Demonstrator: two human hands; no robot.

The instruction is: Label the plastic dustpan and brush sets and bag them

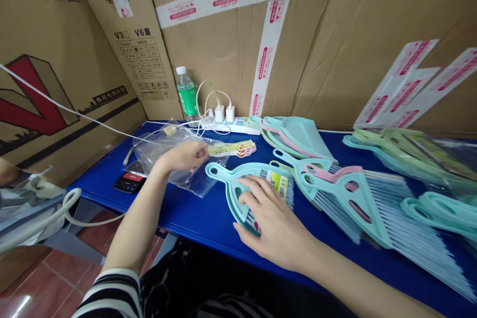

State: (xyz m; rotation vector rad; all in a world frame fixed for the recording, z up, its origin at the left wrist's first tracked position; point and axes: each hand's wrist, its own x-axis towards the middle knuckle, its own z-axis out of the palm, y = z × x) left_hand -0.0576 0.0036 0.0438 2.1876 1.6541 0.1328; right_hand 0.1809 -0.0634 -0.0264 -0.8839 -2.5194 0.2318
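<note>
Because the blue worktop [179, 221] is crowded on the right, a swing of the right forearm [354, 271] could scatter the fanned brushes [391, 213], and the light-blue brush [228, 179] near the front edge could skid, since the half-open right hand [268, 221] rests spread fingers over it with no firm grip showing. A clear wrapper [443, 159] at far right holds green plastic tools [395, 141], a flat clear bag [197, 183] lies beneath the curled left hand [188, 155], whose hold I cannot tell, and a bottle [187, 94] seems to contain clear liquid
</note>
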